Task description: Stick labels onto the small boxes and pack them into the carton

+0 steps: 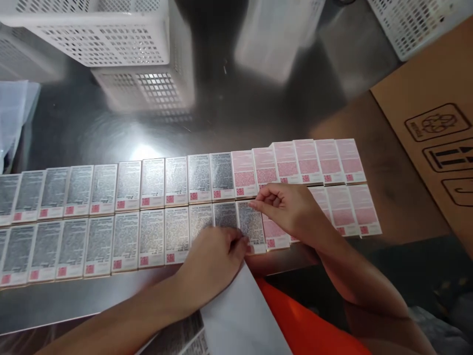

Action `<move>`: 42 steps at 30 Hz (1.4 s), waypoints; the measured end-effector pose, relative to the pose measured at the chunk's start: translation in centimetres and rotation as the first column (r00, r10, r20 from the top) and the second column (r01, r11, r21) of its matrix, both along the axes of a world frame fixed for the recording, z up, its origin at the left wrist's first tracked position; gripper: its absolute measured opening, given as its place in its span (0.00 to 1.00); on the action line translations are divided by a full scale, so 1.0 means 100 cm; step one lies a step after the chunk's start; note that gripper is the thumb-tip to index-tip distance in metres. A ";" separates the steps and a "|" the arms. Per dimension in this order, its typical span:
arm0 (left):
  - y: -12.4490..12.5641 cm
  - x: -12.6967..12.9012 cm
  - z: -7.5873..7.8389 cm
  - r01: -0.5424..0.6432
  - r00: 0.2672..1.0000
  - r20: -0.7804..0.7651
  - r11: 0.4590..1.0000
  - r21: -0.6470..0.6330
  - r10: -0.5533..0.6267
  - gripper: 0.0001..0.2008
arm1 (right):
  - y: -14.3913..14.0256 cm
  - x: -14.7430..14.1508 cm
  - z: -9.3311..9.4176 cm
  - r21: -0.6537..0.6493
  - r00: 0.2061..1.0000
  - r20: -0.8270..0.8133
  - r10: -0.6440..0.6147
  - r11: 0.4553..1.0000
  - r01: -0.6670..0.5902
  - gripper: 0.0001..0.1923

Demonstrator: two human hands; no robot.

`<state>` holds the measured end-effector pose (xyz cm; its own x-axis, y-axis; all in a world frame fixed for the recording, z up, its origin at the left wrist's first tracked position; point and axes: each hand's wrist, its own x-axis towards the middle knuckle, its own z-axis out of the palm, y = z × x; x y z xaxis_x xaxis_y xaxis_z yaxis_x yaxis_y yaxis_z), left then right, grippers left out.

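Small flat boxes stand side by side in two long rows. Those on the left carry black-printed labels (127,239); the right-end boxes show bare pink-and-white faces (346,160). My right hand (288,207) pinches thumb and forefinger at the top edge of a black-printed label (252,227) on a lower-row box. At that label's lower left, my left hand (212,261) has its fingers curled and closed, covering parts of neighbouring boxes. A white sheet (244,310) runs down from beneath the left hand, seemingly held in it; the grip itself is hidden.
White perforated baskets (111,39) stand at the back left, another basket (414,24) at the back right. A cardboard carton (424,98) lies along the right side. Clear plastic (15,108) sits at the left edge of the shiny metal table (221,118).
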<state>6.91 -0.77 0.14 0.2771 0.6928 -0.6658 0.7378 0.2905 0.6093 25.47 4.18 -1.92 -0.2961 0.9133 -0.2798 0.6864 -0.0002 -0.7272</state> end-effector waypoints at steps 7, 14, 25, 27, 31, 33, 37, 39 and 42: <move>0.002 -0.004 -0.005 -0.050 0.997 0.057 0.996 -0.078 0.054 0.18 | 0.000 -0.001 0.001 0.015 1.000 0.000 0.002 1.000 -0.002 0.13; 0.004 -0.001 -0.005 -0.039 0.999 0.026 0.996 -0.082 0.042 0.18 | 0.000 -0.001 0.001 0.022 1.000 0.008 0.005 1.000 -0.005 0.12; 0.003 -0.001 -0.005 -0.030 0.999 0.009 0.996 -0.079 0.031 0.18 | -0.001 -0.001 -0.002 0.037 1.000 0.024 0.004 0.999 -0.005 0.11; 0.003 -0.001 -0.005 -0.029 1.000 -0.012 0.995 -0.091 0.028 0.18 | -0.001 -0.001 -0.002 0.049 0.999 0.034 0.005 0.999 -0.006 0.11; 0.003 0.000 -0.006 -0.028 0.999 -0.026 0.994 -0.107 0.025 0.17 | -0.002 0.000 -0.004 0.069 0.999 0.047 0.007 0.998 -0.010 0.11; 0.003 0.000 -0.005 -0.021 0.999 -0.038 0.995 -0.101 0.017 0.17 | -0.002 -0.001 -0.004 0.070 0.999 0.052 0.006 0.998 -0.010 0.10; 0.005 0.001 -0.005 -0.014 0.998 -0.056 0.996 -0.089 0.009 0.18 | -0.003 -0.002 -0.003 0.063 0.998 0.066 0.005 0.998 -0.010 0.11; 0.005 0.002 -0.004 -0.005 0.999 -0.051 0.998 -0.065 0.001 0.18 | -0.002 -0.003 -0.003 0.065 0.996 0.082 -0.022 0.998 0.016 0.10; 0.005 0.003 -0.003 0.007 0.998 -0.067 0.998 -0.056 -0.011 0.18 | -0.001 -0.003 -0.003 0.090 0.992 0.089 -0.093 0.992 0.085 0.19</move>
<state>7.20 -0.23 -0.21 0.2361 0.6521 -0.7204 0.7794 0.3157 0.5412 25.16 4.12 -2.22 -0.1886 0.9566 -0.2220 0.7509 -0.0052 -0.6604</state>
